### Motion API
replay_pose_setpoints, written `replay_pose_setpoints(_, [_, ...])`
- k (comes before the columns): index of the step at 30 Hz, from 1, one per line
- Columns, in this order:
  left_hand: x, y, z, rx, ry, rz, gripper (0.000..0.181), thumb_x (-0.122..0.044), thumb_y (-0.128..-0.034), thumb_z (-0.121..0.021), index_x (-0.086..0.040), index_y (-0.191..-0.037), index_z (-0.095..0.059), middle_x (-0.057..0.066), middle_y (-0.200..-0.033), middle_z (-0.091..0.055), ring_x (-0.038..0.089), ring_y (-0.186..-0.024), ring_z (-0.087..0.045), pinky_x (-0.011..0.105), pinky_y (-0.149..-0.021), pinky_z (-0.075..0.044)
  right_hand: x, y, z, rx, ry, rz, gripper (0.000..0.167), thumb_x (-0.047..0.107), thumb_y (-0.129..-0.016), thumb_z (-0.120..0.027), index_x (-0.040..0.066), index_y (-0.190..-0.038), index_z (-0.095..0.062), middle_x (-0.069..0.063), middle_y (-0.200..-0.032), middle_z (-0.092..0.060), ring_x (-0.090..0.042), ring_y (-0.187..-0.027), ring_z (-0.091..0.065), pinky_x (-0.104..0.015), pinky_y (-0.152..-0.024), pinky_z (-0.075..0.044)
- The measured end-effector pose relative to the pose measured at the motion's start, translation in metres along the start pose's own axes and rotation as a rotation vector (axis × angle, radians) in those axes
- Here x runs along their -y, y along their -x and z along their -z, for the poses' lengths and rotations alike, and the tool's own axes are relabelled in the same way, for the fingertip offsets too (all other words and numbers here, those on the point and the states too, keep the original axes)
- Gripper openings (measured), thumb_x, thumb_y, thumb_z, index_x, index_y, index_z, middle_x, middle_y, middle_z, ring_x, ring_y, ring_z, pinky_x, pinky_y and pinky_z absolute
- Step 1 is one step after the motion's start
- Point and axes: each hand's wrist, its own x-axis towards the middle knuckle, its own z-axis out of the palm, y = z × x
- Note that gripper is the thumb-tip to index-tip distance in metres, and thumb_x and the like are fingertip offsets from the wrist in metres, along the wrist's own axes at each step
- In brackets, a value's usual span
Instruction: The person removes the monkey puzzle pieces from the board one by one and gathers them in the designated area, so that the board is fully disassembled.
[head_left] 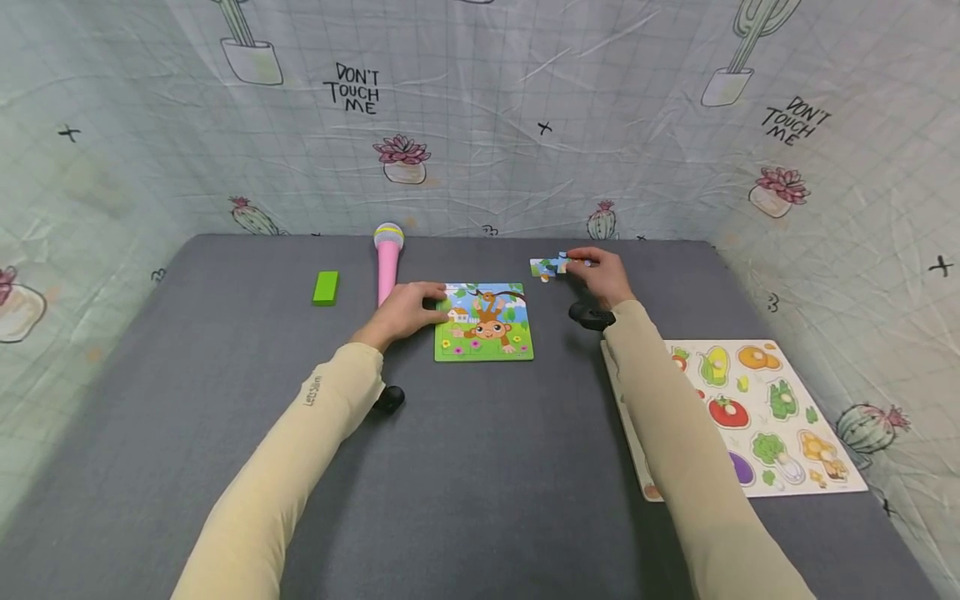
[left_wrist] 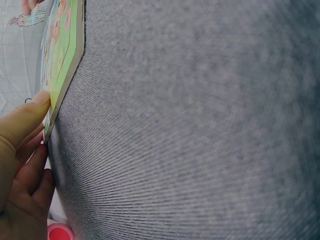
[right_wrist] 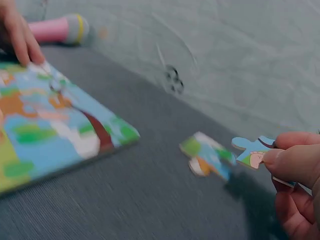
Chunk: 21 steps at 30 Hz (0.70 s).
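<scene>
Pinches a jigsaw piece (right_wrist: 251, 151) between the thumb and fingertips of the right hand (head_left: 603, 277), held a little off the grey table (head_left: 465, 467). Just left of that pinch, lying on the table: a loose piece (right_wrist: 207, 154) in blue, green and brown (too close to the held one, from the head view, to tell apart neatly). Further left of the right grip and nearer the body, flat on the table, well apart from both pieces: the puzzle board (head_left: 483, 333), showing a monkey hanging from a branch, with a little house and flowers. Touches that board with the left hand (head_left: 405, 310), thumb at the left edge and fingertips by the far left corner; whether clasping or only pressing, cannot tell. Just beyond the left hand, with the near end partly hidden by it, a pink microphone (head_left: 387, 267), silver-headed and yellow-banded. Out to the left of the same hand, a green block (head_left: 326, 288). Nearer the body than the right grip and off to its right, a vegetable board (head_left: 761, 392), partly covered from sight by the beige right sleeve (head_left: 675, 433). Below each grip, at the wrist, a black device (head_left: 390, 399). Beyond both hands, a pale cloth (head_left: 480, 167) printed with potted plants and "DON'T TOUCH ME".
</scene>
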Motion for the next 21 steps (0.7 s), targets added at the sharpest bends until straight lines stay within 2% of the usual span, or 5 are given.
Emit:
replay_pose_setpoints(6, [0.0, -0.001, 0.0, -0.001, -0.002, -0.004, 0.048, -0.023, -0.0873, -0.075, 0.0, -0.128, -0.064, 0.009, -0.141, -0.055, 0.027, -0.135, -0.044, 0.042, -0.113, -0.032, -0.012, -0.009, 0.011, -0.012, 0.143, -0.033, 0.032, 0.014, -0.097, -0.061, 0.005, -0.128, -0.064, -0.015, -0.127, -0.057, -0.021, -0.093, -0.051, -0.033, -0.078, -0.044])
replay_pose_setpoints(15, [0.0, -0.001, 0.002, 0.003, 0.005, -0.003, 0.047, -0.023, -0.0874, -0.075, -0.001, -0.127, -0.064, 0.008, -0.141, -0.055, 0.027, -0.135, -0.044, 0.041, -0.113, -0.032, -0.006, -0.01, 0.011, -0.041, 0.198, -0.035, 0.029, 0.011, -0.096, -0.063, 0.005, -0.124, -0.067, -0.015, -0.124, -0.06, -0.024, -0.094, -0.05, -0.033, -0.076, -0.043])
replay_pose_setpoints(21, [-0.001, -0.001, 0.001, 0.006, -0.004, -0.003, 0.047, -0.023, -0.0875, -0.075, -0.001, -0.127, -0.064, 0.008, -0.141, -0.055, 0.027, -0.135, -0.044, 0.041, -0.113, -0.032, -0.005, -0.009, 0.008, -0.034, 0.328, 0.059, 0.03, 0.009, -0.095, -0.063, 0.001, -0.124, -0.066, -0.021, -0.125, -0.061, -0.035, -0.106, -0.053, -0.045, -0.085, -0.045])
